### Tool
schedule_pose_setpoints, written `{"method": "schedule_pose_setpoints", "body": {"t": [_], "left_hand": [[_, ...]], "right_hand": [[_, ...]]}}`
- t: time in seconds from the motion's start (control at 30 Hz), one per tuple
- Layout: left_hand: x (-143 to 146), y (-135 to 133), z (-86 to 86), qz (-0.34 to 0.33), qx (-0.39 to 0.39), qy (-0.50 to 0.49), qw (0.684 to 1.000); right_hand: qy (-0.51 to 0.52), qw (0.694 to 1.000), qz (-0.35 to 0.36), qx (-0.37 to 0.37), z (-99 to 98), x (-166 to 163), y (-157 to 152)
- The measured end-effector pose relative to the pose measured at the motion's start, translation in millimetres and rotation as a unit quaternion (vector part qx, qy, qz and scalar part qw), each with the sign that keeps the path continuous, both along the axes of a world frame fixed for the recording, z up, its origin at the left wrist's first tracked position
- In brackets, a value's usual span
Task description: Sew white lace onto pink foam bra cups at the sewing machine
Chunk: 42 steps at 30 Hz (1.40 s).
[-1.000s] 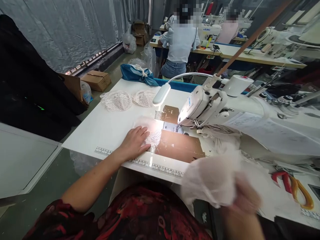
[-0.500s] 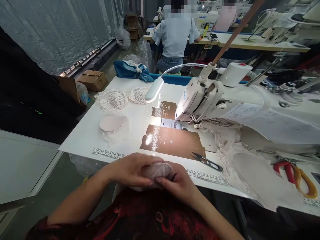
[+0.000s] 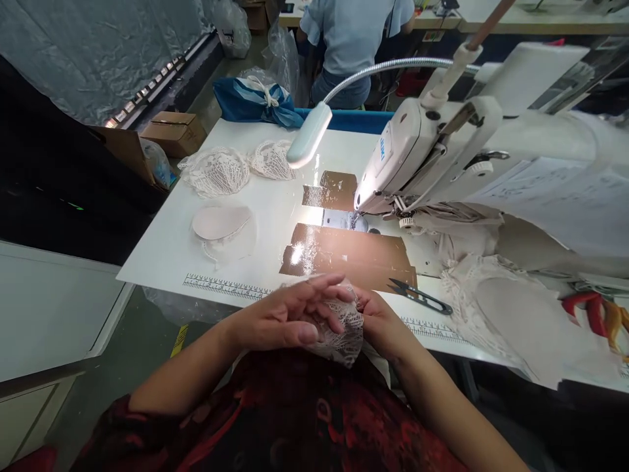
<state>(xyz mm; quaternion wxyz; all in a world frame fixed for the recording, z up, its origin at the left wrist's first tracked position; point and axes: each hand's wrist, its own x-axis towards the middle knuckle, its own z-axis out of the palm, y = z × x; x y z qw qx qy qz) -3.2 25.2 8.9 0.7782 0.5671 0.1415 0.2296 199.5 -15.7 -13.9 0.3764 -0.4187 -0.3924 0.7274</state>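
Observation:
Both my hands meet at the near edge of the white sewing table. My left hand lies over a white lace piece, fingers pressed on it. Under and behind the lace, my right hand grips it from the other side. A beige cup piece rests on the table to the left. Beyond the hands, brown tape patches surround the needle plate of the white sewing machine. Black thread snips lie just right of my hands.
Two lace heaps sit at the table's far left, under a gooseneck lamp. A stack of lace and beige pieces lies to the right, with red-and-yellow scissors beyond. A person in a light blue top sits at the table behind.
My left hand left the lace at the needle plate; a beige cup piece now lies left. Both hands came together at the table's near edge around a lace piece, which has been turned lace-side out.

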Motion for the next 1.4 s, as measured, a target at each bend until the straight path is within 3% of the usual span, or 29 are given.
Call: {"method": "schedule_pose_setpoints", "body": {"t": [0.13, 0.2, 0.3, 0.4, 0.5, 0.63, 0.77, 0.93, 1.0, 1.1, 1.17, 1.27, 1.4], "left_hand": [[0.6, 8.9, -11.3, 0.176, 0.093, 0.094, 0.975], [-1.3, 11.1, -16.5, 0.155, 0.066, 0.133, 0.977], [-2.5, 8.0, -21.7, 0.090, -0.059, 0.118, 0.987], [-2.3, 2.6, -25.4, 0.145, -0.131, 0.092, 0.976], [-0.1, -0.5, -27.2, 0.190, -0.167, 0.075, 0.965], [8.8, -3.2, -26.8, 0.241, -0.171, 0.074, 0.953], [20.8, -7.2, -29.2, 0.316, -0.155, 0.084, 0.932], [12.6, -1.7, -35.6, 0.366, -0.149, 0.106, 0.912], [1.8, 5.8, -32.1, 0.373, -0.082, 0.118, 0.917], [-8.8, 17.3, -16.1, 0.340, 0.136, 0.123, 0.922], [-7.6, 21.7, -3.0, 0.247, 0.248, 0.155, 0.924], [2.8, 21.5, 7.9, 0.118, 0.270, 0.223, 0.929], [14.2, 14.9, 4.1, 0.068, 0.252, 0.249, 0.933]], "right_hand": [[0.086, 0.995, -0.015, -0.046, -1.3, 0.3, -6.0], [0.090, 0.994, -0.040, -0.039, -2.0, 1.5, -6.7], [0.064, 0.989, -0.133, -0.031, -2.9, 1.5, -4.4], [0.011, 0.979, -0.205, -0.011, -3.9, 2.2, -0.7], [-0.061, 0.977, -0.202, 0.039, -6.6, 6.5, 1.8], [-0.108, 0.973, -0.172, 0.109, -11.4, 13.0, 1.7], [-0.119, 0.976, -0.134, 0.125, -12.1, 12.2, -2.0], [-0.107, 0.957, -0.233, 0.136, -12.1, 14.5, -7.9], [-0.090, 0.959, -0.239, 0.126, -9.4, 16.5, -9.0], [-0.116, 0.968, -0.179, 0.133, -0.6, 15.1, -8.8], [-0.136, 0.972, -0.124, 0.148, 5.8, 11.2, -8.1], [-0.162, 0.968, -0.087, 0.171, 11.2, 5.5, -6.4], [-0.213, 0.942, -0.123, 0.228, 11.1, 4.2, -2.9]]}}
